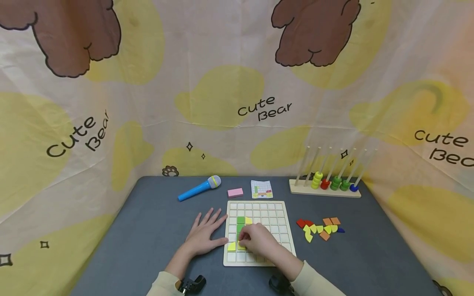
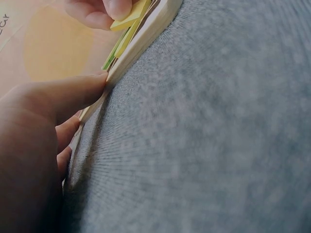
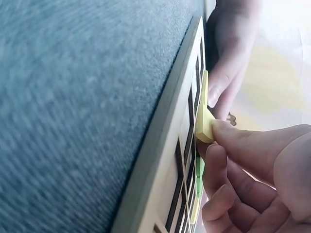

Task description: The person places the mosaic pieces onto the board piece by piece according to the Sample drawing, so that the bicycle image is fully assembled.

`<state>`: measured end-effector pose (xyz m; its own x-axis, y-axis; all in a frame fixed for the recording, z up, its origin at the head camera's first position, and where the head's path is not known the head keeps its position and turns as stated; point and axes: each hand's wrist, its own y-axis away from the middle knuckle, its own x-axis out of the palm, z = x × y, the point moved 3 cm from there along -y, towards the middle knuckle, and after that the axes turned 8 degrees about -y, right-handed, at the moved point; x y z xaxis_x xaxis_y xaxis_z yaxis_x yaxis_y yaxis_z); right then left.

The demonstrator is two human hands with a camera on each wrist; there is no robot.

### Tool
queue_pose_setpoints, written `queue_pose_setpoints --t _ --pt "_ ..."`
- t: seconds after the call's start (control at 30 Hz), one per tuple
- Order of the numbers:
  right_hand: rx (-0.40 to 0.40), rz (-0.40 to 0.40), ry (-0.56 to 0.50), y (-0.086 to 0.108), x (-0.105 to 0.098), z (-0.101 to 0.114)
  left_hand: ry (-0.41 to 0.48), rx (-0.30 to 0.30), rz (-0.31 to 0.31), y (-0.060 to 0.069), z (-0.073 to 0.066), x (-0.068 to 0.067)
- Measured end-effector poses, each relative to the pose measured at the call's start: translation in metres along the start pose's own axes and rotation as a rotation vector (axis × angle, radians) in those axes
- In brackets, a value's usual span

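Observation:
A wooden grid board (image 1: 272,263) lies on the table with green tiles (image 1: 241,220) and a yellow tile (image 1: 231,246) set in its left part. My right hand (image 1: 261,241) is over the board's lower left and pinches a yellow tile (image 3: 205,125) between thumb and finger. In the right wrist view this tile is tilted against the grid. Left of the board, my left hand (image 1: 203,236) lies with its fingers spread, the thumb and index finger at the board's edge. Another yellow tile (image 1: 249,220) sits beside the upper green one.
Loose red, yellow, orange and blue pieces (image 1: 324,236) lie right of the board. Behind it are a blue toy microphone (image 1: 196,190), a pink block (image 1: 235,193) and a pattern card (image 1: 261,189). A peg rack with coloured beads (image 1: 325,190) stands at the back right.

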<state>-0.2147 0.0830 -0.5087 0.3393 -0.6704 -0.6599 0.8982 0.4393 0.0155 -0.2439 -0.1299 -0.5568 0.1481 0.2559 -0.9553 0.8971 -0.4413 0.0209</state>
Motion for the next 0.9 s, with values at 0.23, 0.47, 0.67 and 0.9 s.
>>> queue_pose_setpoints --t 0.23,0.47,0.67,0.9 --pt "0.019 0.011 0.009 0.0026 0.0039 0.0029 -0.008 0.0 -0.006 0.0015 0.0003 0.0012" --pt "0.012 0.002 0.059 0.0043 0.0026 0.0024 -0.017 0.001 -0.01 -0.0016 -0.0004 0.0021" --pt "0.002 0.009 0.048 0.0055 0.0048 0.0028 -0.018 0.003 -0.01 -0.0001 -0.0004 0.002" --pt "0.004 0.008 0.055 0.007 0.0048 0.0041 -0.018 -0.003 -0.011 -0.0001 0.0 0.0034"
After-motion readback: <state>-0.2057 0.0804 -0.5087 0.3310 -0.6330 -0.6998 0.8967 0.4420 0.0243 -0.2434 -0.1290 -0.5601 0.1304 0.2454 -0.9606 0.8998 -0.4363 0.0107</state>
